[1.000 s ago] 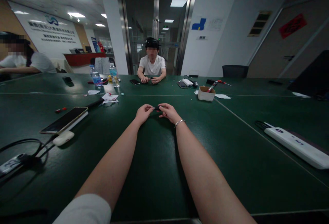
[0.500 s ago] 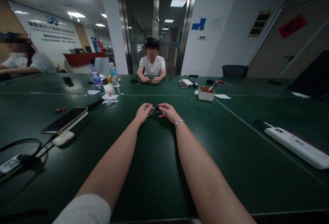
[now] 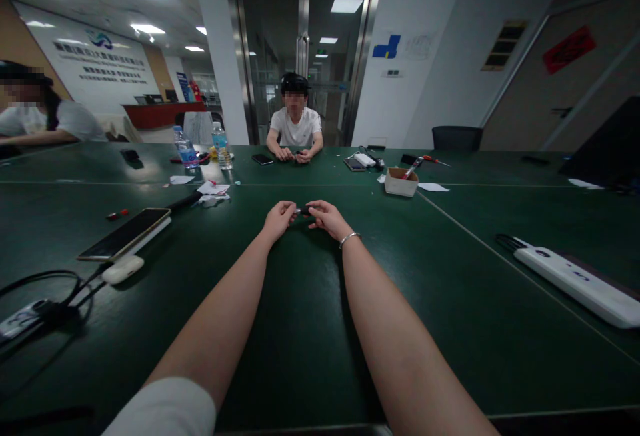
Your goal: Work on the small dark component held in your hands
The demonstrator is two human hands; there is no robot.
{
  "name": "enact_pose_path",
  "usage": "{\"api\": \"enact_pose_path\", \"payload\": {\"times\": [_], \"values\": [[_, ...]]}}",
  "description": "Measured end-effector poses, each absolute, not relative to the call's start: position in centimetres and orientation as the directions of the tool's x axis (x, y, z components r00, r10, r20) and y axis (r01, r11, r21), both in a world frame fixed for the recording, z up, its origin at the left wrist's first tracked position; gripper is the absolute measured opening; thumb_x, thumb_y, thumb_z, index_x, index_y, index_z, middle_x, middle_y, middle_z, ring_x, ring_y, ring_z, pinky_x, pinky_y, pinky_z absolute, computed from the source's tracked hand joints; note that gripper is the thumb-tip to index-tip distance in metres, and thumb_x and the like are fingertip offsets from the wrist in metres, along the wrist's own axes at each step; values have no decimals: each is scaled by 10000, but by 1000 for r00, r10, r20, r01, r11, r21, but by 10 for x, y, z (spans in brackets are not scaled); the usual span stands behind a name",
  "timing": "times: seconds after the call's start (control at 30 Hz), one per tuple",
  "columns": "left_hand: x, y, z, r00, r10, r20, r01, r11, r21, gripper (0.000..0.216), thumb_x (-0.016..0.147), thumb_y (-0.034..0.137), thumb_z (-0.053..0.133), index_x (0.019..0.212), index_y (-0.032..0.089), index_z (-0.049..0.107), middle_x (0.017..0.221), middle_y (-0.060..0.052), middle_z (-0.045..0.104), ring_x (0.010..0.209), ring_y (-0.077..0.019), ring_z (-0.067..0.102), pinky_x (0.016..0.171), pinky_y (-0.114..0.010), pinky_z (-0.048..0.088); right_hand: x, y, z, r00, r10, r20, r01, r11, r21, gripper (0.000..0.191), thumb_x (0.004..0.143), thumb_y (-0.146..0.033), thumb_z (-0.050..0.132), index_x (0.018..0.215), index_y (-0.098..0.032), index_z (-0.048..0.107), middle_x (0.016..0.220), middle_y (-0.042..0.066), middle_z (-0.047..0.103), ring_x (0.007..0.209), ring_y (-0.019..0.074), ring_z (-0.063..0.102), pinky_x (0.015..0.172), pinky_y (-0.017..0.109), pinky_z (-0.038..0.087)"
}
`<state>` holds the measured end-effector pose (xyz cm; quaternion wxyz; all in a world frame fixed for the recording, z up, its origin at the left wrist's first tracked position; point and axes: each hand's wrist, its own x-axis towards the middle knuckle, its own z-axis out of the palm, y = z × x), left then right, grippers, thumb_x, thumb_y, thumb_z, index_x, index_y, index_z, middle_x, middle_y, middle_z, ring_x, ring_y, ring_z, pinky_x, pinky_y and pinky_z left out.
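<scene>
Both arms stretch forward over the green table [image 3: 300, 303]. Between my fingertips is a small dark object with a silvery end [image 3: 304, 211], too small to name. My left hand [image 3: 280, 221] pinches its silvery left end. With thumb and fingers, my right hand [image 3: 327, 218] grips the dark right part; a silver bracelet [image 3: 349, 240] circles that wrist. The hands are close together, just above the tabletop, and the fingers hide much of the object.
On the left lie a phone [image 3: 127, 233], a white earbud-like case [image 3: 123, 269] and black cables. Bottles [image 3: 186, 148], paper scraps and a small box [image 3: 401, 183] stand farther back. A white power-strip-like device [image 3: 575, 283] lies right. A person [image 3: 296, 123] sits opposite.
My hands stay almost in place, both still on the small dark object. Slightly more of its dark part shows between the fingers. The person at far left has shifted slightly left.
</scene>
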<state>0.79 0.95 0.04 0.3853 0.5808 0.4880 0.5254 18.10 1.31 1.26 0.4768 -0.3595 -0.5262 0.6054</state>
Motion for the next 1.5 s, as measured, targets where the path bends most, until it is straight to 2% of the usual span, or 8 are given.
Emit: {"api": "enact_pose_path", "payload": {"times": [0.1,0.23,0.37,0.7,0.97,1.23,1.37,1.5], "values": [[7,11,-1,-3,966,258,156,-254,955,335,711,278,662,1027,182,604,824,-36,631,704,-137,587,573,-232,436,181,13,12,-285,956,71,-201,12,-980,166,784,-162,664,933,-159,593,670,-39,641,357,-4,361,498,239,587],[7,11,0,-24,980,199,158,-193,968,288,782,331,589,1022,172,602,792,-42,633,683,-138,588,574,-241,440,181,14,12,-295,953,72,-198,13,-980,181,779,-175,672,937,-158,586,679,-36,645,361,-4,371,503,244,588],[8,10,0,-52,969,240,150,-230,962,326,731,295,650,1033,187,592,848,-37,636,703,-132,588,584,-233,436,181,15,11,-296,952,75,-187,20,-982,174,793,-175,659,948,-154,582,701,-16,665,363,-2,380,511,241,586],[9,7,5,-62,984,166,113,-158,981,255,772,314,617,976,162,591,743,-35,636,647,-133,607,542,-224,431,182,16,9,-296,952,83,-195,25,-980,177,777,-181,674,933,-162,593,673,-36,642,362,-3,366,508,244,587],[7,11,-2,-37,975,220,106,-215,971,266,763,305,640,987,168,595,781,-42,655,672,-139,629,573,-238,462,182,16,9,-293,952,83,-197,24,-980,188,762,-191,689,925,-168,598,675,-46,625,369,-5,367,510,248,590],[7,3,5,-16,975,222,127,-219,968,234,765,267,635,970,157,606,783,-47,659,718,-152,640,644,-275,500,182,18,8,-293,952,84,-197,26,-980,210,758,-200,701,936,-160,595,673,-43,629,373,-3,370,508,244,588],[6,2,6,-9,955,297,111,-294,949,261,694,217,693,939,159,625,849,-55,667,815,-163,642,793,-335,511,181,16,9,-292,953,76,-196,18,-981,181,789,-192,669,947,-158,586,676,-31,649,366,-1,383,515,240,589],[6,4,4,18,934,356,54,-356,933,288,644,214,728,908,154,630,920,-72,676,893,-173,643,911,-385,478,181,15,11,-269,961,58,-198,3,-980,131,814,-185,651,924,-149,590,616,-16,632,438,48,508,524,242,590]]}}
